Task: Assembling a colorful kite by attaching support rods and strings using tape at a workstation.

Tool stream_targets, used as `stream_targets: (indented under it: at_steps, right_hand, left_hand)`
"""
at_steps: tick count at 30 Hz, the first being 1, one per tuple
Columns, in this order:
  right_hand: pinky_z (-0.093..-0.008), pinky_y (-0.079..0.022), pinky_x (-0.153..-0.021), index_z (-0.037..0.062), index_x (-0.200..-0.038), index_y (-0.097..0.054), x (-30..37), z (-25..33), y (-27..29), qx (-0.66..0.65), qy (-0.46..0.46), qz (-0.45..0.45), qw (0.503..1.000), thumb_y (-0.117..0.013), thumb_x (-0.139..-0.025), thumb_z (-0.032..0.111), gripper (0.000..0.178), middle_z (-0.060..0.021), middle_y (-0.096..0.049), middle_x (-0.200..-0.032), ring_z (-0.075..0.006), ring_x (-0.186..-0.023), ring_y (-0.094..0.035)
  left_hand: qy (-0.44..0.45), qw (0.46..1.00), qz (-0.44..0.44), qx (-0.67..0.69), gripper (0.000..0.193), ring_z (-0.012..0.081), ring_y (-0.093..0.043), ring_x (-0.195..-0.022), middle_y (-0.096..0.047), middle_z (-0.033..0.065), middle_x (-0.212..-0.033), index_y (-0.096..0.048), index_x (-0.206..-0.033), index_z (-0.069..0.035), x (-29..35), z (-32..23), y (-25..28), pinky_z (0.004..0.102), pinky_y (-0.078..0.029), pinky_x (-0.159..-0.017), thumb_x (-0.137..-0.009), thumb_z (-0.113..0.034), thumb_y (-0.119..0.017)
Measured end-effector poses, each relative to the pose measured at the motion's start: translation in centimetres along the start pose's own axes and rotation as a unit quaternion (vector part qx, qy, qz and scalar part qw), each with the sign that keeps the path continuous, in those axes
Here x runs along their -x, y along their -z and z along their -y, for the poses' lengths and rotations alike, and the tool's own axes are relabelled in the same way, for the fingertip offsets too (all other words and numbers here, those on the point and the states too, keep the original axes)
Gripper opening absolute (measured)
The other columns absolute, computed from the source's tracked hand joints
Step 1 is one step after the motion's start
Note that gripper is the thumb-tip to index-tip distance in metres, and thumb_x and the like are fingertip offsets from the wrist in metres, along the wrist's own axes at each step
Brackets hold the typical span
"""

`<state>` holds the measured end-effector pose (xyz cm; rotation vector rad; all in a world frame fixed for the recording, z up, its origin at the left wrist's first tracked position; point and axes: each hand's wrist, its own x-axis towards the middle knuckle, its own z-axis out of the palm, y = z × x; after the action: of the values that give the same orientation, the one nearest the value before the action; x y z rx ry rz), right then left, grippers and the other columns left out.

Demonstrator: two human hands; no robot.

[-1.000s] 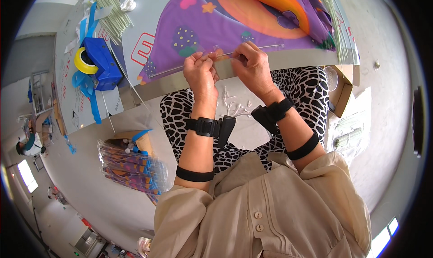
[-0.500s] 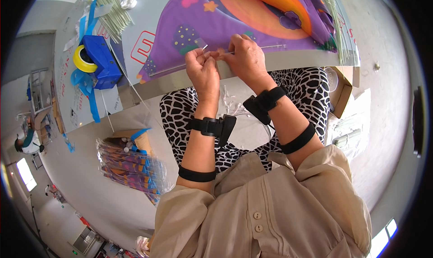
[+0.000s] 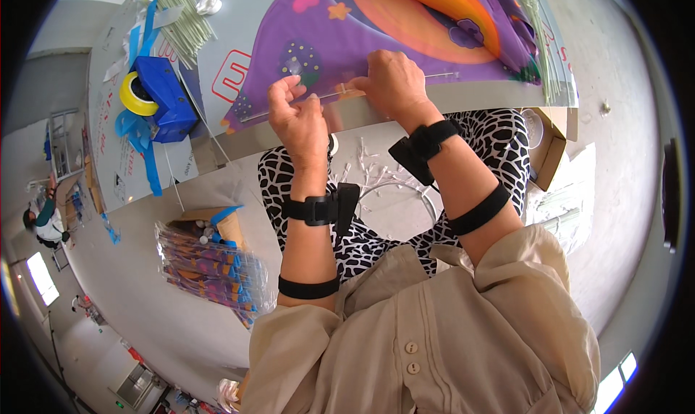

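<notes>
A purple printed fabric sheet (image 3: 271, 52) with orange and dotted shapes lies at the table's near edge. Along its lower border runs a thin pale rod (image 3: 440, 75). My right hand (image 3: 397, 84) is closed over this rod, its thumb pressing at the border; the fingertips are partly hidden. To its left, my left hand (image 3: 298, 120) is raised just off the border with curled fingers and the thumb held apart. A small clear strip, seemingly tape (image 3: 295, 65), shows at its fingertips.
At the left stands a blue tape dispenser (image 3: 165, 99) with a yellow roll (image 3: 136, 94) and blue ribbons. Bundles of pale rods (image 3: 177, 19) lie behind it and at the right. Below are plastic-wrapped printed packs (image 3: 210, 265) and a cardboard box (image 3: 552, 142). Another person (image 3: 49, 222) is far left.
My left hand has moved left, away from my right hand, and the clear strip has moved with it. My right hand stays at the rod, now flatter. The distant person has raised an arm.
</notes>
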<state>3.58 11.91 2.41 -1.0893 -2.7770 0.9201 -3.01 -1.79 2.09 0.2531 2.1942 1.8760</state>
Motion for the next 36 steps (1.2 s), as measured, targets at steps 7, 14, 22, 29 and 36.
stream_targets:
  at_steps: [7, 14, 22, 29, 36]
  right_hand:
    - [-0.0438, -0.050, -0.062, 0.0025, -0.071, -0.066, -1.1, 0.1, -0.5, 0.040, 0.013, -0.035, 0.998, -0.070, -0.072, 0.048, 0.045, -0.0167, -0.065, -0.071, -0.0343, -0.070, -0.064]
    - [-0.0438, -0.052, -0.064, 0.0056, -0.079, -0.070, -0.5, 0.1, -0.3, 0.044, 0.012, -0.025, 0.999, -0.065, -0.078, 0.044, 0.038, -0.0166, -0.066, -0.075, -0.0347, -0.075, -0.065]
    - [-0.0440, -0.051, -0.064, 0.0061, -0.075, -0.069, -0.5, -0.1, -0.7, 0.039, 0.013, -0.050, 0.998, -0.064, -0.079, 0.043, 0.037, -0.0165, -0.066, -0.073, -0.0350, -0.074, -0.065]
    - [-0.0445, -0.051, -0.065, 0.0057, -0.077, -0.070, -0.4, -0.1, -0.7, 0.031, 0.008, -0.046, 0.998, -0.062, -0.082, 0.041, 0.037, -0.0169, -0.066, -0.074, -0.0355, -0.075, -0.065]
    - [-0.0449, -0.051, -0.068, 0.0055, -0.079, -0.070, -0.4, -0.2, -0.8, 0.019, 0.002, -0.051, 0.999, -0.058, -0.085, 0.041, 0.038, -0.0175, -0.067, -0.076, -0.0364, -0.077, -0.065]
  left_hand:
    - [0.162, 0.977, 0.053, 0.125, 0.015, 0.0026, -0.035, -0.048, -0.045, -0.0029, -0.068, -0.057, -0.095, 0.000, 0.1, -0.7, 1.9, 0.0202, -0.027, -0.039, -0.080, 0.000, -0.060]
    - [0.297, 0.927, 0.113, 0.201, 0.010, 0.0031, -0.029, -0.043, -0.037, -0.0063, -0.058, -0.059, -0.088, 0.001, -0.9, -0.4, 1.9, 0.0217, -0.021, -0.039, -0.084, -0.008, -0.058]
    - [0.280, 0.941, 0.121, 0.147, 0.007, 0.0016, -0.026, -0.041, -0.036, -0.0077, -0.055, -0.061, -0.085, 0.001, -1.2, -0.5, 0.7, 0.0210, -0.018, -0.037, -0.084, -0.005, -0.058]
    - [0.255, 0.954, 0.116, 0.106, 0.006, 0.0004, -0.029, -0.040, -0.043, -0.0065, -0.056, -0.062, -0.085, 0.001, -1.3, 0.2, 0.3, 0.0205, -0.018, -0.034, -0.084, -0.004, -0.060]
    - [0.231, 0.963, 0.124, 0.059, 0.006, 0.0003, -0.028, -0.040, -0.040, -0.0076, -0.054, -0.062, -0.087, 0.000, -1.2, 0.5, 0.0, 0.0192, -0.020, -0.034, -0.087, -0.005, -0.059]
